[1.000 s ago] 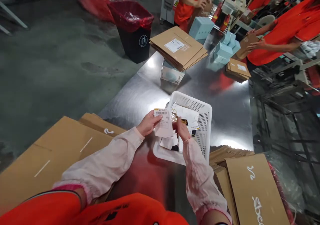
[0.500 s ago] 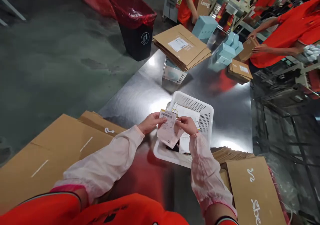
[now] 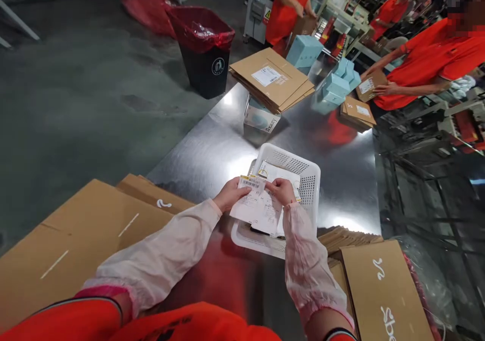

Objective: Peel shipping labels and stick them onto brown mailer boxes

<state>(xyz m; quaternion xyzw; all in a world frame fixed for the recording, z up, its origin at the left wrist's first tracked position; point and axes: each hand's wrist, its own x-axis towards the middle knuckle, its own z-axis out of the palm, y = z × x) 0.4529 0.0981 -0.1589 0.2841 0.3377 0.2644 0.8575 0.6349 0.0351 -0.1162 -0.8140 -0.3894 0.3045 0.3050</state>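
Observation:
Both my hands are closed on printed paper slips [image 3: 248,205] with a barcode and a yellow strip along the top. My left hand [image 3: 230,195] pinches the left edge between thumb and fingers. On the other side, my right hand [image 3: 281,191] grips the upper right part, where a second slip fans out. Beneath the slips stands a white perforated plastic basket [image 3: 311,179]. Inside it lie more white papers [image 3: 282,173] and something dark, mostly covered by the slips and my right hand.
Flattened cardboard [image 3: 87,235] lies at my left, and more cartons [image 3: 375,280] stand at my right. Ahead, a cardboard stack [image 3: 271,76] rests on a printed box [image 3: 261,116] on the metal table [image 3: 200,144]. Light-blue boxes [image 3: 335,88], a black bin [image 3: 206,73] and co-workers [image 3: 435,63] are farther off.
The slips have spread apart into a fan between my hands and tilted flatter. A co-worker at the right has turned a carton so its label shows. The view has shifted slightly.

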